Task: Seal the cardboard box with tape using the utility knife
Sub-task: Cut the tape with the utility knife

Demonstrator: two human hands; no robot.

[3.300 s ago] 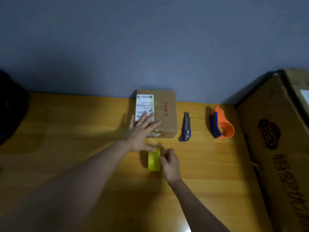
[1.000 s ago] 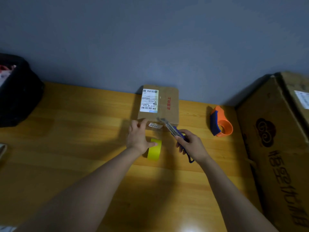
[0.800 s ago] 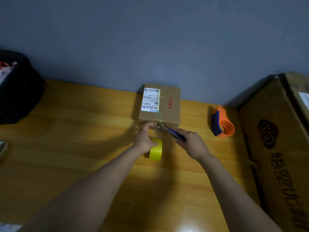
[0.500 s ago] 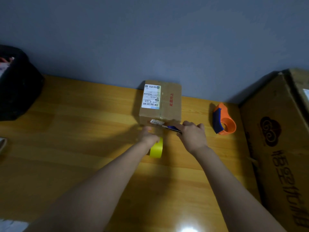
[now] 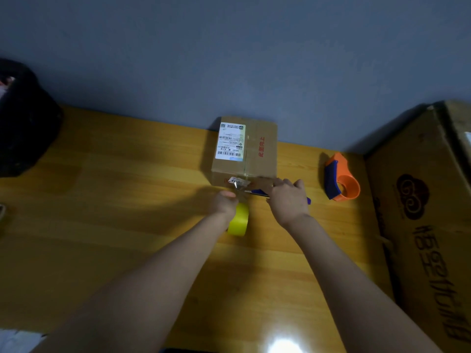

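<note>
The right hand (image 5: 286,202) has its fingers clamped on the blue utility knife (image 5: 257,192), blade at the near face of the cardboard box (image 5: 257,159). The left hand (image 5: 224,203) is closed on the yellow tape roll (image 5: 239,220), just in front of the box. The box sits closed on the worktop (image 5: 114,200) against the wall. An orange tape dispenser (image 5: 341,182) stands right.

An orange and blue tape dispenser (image 5: 341,180) stands on the wooden bench (image 5: 114,200), near a large printed carton (image 5: 423,212) at the right edge. At the far left sits a black bag (image 5: 23,123), against the grey-blue wall (image 5: 229,59).
</note>
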